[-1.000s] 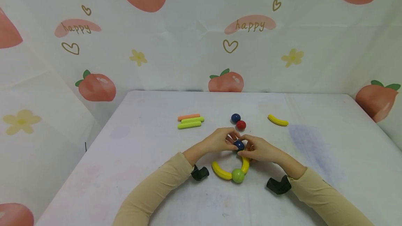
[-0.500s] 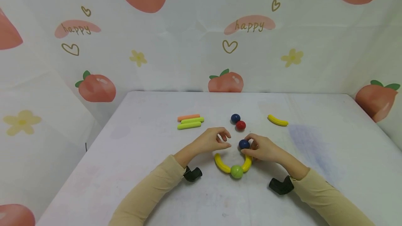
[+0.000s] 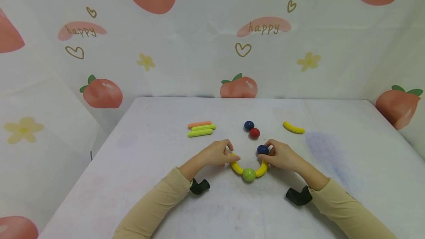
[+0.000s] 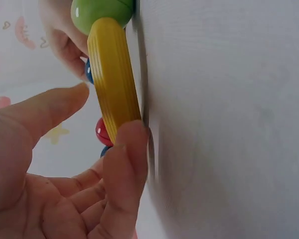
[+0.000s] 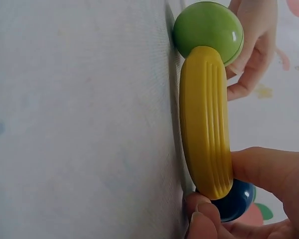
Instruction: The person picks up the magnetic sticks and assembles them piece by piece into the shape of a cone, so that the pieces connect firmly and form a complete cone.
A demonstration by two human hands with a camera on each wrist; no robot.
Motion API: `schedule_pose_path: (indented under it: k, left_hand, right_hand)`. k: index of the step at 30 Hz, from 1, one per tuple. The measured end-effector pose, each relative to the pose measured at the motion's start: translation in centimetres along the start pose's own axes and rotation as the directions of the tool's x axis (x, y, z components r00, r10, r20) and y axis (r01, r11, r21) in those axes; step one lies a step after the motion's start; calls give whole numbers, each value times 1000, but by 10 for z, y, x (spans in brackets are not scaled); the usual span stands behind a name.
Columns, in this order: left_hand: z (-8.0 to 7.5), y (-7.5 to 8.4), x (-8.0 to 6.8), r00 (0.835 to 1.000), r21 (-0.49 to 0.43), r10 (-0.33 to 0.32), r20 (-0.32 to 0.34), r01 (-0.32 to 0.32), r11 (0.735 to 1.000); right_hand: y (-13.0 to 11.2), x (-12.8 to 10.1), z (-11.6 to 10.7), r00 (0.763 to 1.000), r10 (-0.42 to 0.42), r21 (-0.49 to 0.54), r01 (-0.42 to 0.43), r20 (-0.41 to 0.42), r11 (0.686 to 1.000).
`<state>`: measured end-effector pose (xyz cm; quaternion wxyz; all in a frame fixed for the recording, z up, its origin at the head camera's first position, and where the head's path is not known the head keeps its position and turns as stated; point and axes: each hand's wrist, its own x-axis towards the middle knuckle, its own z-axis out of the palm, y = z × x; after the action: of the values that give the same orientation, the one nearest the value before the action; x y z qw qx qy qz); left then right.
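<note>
Yellow curves joined at the green ball (image 3: 249,174); right hand (image 3: 282,156) pinched the blue ball (image 3: 262,149) on one tip, left hand (image 3: 216,154) pinched the other. Spare pieces waited near the tabletop's (image 3: 332,180) far edge.

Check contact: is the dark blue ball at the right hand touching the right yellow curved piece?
Touching. The right wrist view shows the dark blue ball seated against the end of the right yellow curved piece with no gap, the right hand pinching around that joint.
</note>
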<state>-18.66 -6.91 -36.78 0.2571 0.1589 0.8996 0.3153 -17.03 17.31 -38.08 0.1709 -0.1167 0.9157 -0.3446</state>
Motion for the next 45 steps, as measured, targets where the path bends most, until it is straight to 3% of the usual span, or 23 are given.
schedule_pose_path:
  k: [7,15,24,27,30,35,40,45]
  left_hand:
    - [2,0,2,1000,-2,11,20,-11,1000]
    - [1,0,4,998,-1,61,-7,-61,998]
    - [0,-1,5,994,15,104,-36,-103,995]
    - [0,-1,6,994,5,108,-31,-108,994]
    - [0,-1,6,994,-14,103,-25,-103,995]
    - [1,-3,7,995,-54,95,-15,-96,994]
    - [0,-2,5,997,-88,80,0,-79,993]
    - [0,-2,4,996,-82,85,-4,-85,993]
  right_hand:
    - [-1,-1,1,1000,16,13,-17,25,1000]
    - [-4,-6,-1,996,5,-27,-3,90,1000]
    - [-3,-8,-13,969,-85,-70,104,233,992]
    - [1,-7,-20,966,-99,-49,113,237,992]
    - [6,-4,-28,978,-99,-35,108,184,994]
    - [16,2,-41,996,-89,-85,87,-20,993]
    - [26,8,-52,971,-93,-142,62,-220,988]
    - [33,12,-60,947,-76,-148,30,-312,988]
